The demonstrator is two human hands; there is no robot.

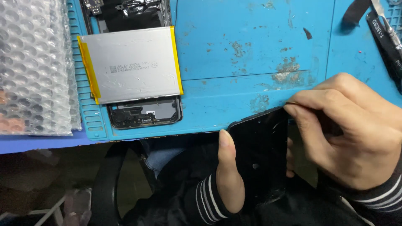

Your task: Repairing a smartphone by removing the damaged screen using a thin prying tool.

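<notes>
A black phone screen panel [261,155] is held upright over my lap at the front edge of the blue work mat [251,50]. My left hand [229,175] grips its left side, thumb along the edge. My right hand [351,129] is curled over the panel's upper right corner, fingertips pressing on the top edge. Whether something thin sits between those fingers is hidden. On the mat at upper left lies an opened phone body [144,113] with a silver battery [132,65], yellow-edged, resting loose and tilted on it.
Bubble wrap [35,67] lies at the far left of the table. Black tools [387,37] rest at the mat's upper right corner. The mat shows scuffed, worn patches [287,71]. Below the table edge are dark clothing and a black chair part [104,184].
</notes>
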